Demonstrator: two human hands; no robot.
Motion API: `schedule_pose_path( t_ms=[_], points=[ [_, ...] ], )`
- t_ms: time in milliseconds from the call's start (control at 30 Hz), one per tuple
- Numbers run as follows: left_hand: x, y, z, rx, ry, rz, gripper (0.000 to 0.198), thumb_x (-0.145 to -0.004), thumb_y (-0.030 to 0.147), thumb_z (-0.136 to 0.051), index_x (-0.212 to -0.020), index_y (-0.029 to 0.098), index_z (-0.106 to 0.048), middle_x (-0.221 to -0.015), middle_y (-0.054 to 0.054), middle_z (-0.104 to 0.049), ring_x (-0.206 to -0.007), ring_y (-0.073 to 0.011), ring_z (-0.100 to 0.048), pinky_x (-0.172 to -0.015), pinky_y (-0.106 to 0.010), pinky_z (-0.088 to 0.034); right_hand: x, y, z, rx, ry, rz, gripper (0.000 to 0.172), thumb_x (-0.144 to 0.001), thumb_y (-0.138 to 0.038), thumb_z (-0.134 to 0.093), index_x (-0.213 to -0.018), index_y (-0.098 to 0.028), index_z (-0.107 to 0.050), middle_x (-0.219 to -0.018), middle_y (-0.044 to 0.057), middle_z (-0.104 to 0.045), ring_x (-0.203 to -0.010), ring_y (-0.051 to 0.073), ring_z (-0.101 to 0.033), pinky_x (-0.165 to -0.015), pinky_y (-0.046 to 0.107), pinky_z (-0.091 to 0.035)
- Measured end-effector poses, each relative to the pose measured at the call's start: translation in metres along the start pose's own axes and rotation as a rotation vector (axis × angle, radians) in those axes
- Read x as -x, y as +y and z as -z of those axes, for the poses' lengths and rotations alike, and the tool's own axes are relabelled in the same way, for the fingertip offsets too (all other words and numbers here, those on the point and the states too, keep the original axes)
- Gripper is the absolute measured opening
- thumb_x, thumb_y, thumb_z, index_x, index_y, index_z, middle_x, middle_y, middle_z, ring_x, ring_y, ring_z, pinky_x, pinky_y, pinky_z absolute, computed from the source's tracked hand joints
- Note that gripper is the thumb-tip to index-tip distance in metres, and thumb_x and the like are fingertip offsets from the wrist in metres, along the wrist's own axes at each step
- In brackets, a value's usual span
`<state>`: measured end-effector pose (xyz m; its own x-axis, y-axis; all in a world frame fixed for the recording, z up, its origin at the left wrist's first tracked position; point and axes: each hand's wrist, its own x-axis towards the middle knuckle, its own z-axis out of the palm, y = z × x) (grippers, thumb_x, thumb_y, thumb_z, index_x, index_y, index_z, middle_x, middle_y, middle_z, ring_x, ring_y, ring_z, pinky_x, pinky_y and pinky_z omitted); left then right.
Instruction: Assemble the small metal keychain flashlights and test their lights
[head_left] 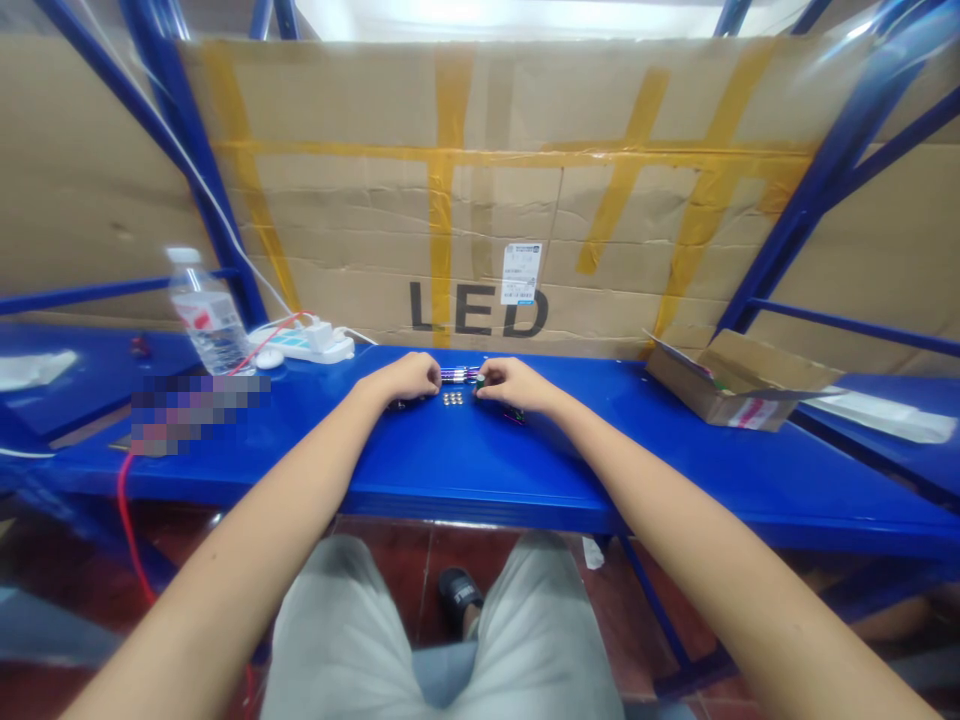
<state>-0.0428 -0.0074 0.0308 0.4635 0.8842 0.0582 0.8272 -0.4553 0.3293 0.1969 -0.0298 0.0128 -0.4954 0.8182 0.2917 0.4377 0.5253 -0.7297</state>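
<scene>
Left hand (405, 378) and right hand (510, 385) sit at mid-bench on a blue steel bench (480, 470), fingers curled down and inward, tips close together. Both grips are partly closed; whether either one pinches a part I cannot tell (the fingers hide any contact). Between the hands lies a short purple-and-silver component strip (459, 375), just beside the right fingertips. Just below it, a small cluster of silver beads (452, 398) rests on the bench, touching neither hand. A small dark part (514, 416) lies at the edge of the right hand, and a second dark part (396, 405) lies just under the left hand. Farther left stand a plastic water bottle (206, 315) and a white power strip (300, 342) with a red wire (127, 530) trailing off the bench. To the right sits an open cardboard box (739, 385). Behind everything, a taped cardboard sheet (480, 200) is printed "LED".
</scene>
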Motion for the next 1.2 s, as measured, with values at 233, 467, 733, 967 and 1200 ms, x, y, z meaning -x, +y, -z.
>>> schedule_pose_path(
  t_ms=[233, 467, 733, 967, 1200],
  points=[
    [-0.001, -0.003, -0.002, 0.067, 0.006, -0.035, 0.019, -0.068, 0.015, -0.061, -0.082, 0.019, -0.072, -0.077, -0.004, -0.073, -0.069, -0.0166, -0.064, -0.064, -0.026, -0.045, -0.001, 0.002, 0.000, 0.000, -0.002, 0.012, 0.016, -0.070, -0.020, -0.070, -0.080, -0.019, -0.059, -0.074, 0.001, -0.068, -0.072, 0.018, -0.063, -0.067, 0.029, -0.048],
    [0.003, 0.013, -0.004, 0.166, 0.236, -0.167, 0.021, -0.071, 0.012, -0.060, -0.090, 0.018, -0.067, -0.085, -0.004, -0.071, -0.075, -0.0166, -0.065, -0.069, -0.027, -0.048, -0.001, 0.001, -0.001, 0.037, 0.041, 0.025, 0.015, -0.069, -0.020, -0.069, -0.079, -0.019, -0.059, -0.070, -0.002, -0.064, -0.069, 0.016, -0.059, -0.065, 0.027, -0.046],
    [0.011, 0.057, -0.009, 0.202, 0.521, -0.516, 0.017, -0.082, 0.014, -0.059, -0.098, 0.017, -0.062, -0.088, -0.003, -0.068, -0.078, -0.0136, -0.061, -0.072, -0.026, -0.049, 0.001, -0.003, 0.004, 0.094, 0.163, 0.121, 0.018, -0.072, -0.009, -0.059, -0.087, -0.017, -0.065, -0.082, 0.002, -0.071, -0.079, 0.017, -0.065, -0.077, 0.030, -0.049],
    [0.009, 0.058, -0.017, 0.042, 0.558, -0.605, 0.014, -0.087, 0.012, -0.057, -0.100, 0.017, -0.060, -0.093, -0.005, -0.067, -0.083, -0.0159, -0.062, -0.076, -0.029, -0.048, -0.002, 0.001, 0.004, 0.023, 0.200, 0.167, 0.022, -0.071, -0.007, -0.058, -0.088, -0.016, -0.068, -0.088, 0.004, -0.073, -0.085, 0.019, -0.066, -0.083, 0.032, -0.051],
    [0.008, 0.057, -0.018, 0.013, 0.537, -0.607, 0.013, -0.088, 0.013, -0.056, -0.100, 0.018, -0.059, -0.094, -0.004, -0.066, -0.082, -0.0154, -0.062, -0.076, -0.028, -0.047, -0.004, 0.002, 0.004, -0.016, 0.200, 0.154, 0.017, -0.071, -0.010, -0.061, -0.086, -0.016, -0.067, -0.088, 0.004, -0.072, -0.086, 0.019, -0.066, -0.083, 0.032, -0.051]
  ],
)
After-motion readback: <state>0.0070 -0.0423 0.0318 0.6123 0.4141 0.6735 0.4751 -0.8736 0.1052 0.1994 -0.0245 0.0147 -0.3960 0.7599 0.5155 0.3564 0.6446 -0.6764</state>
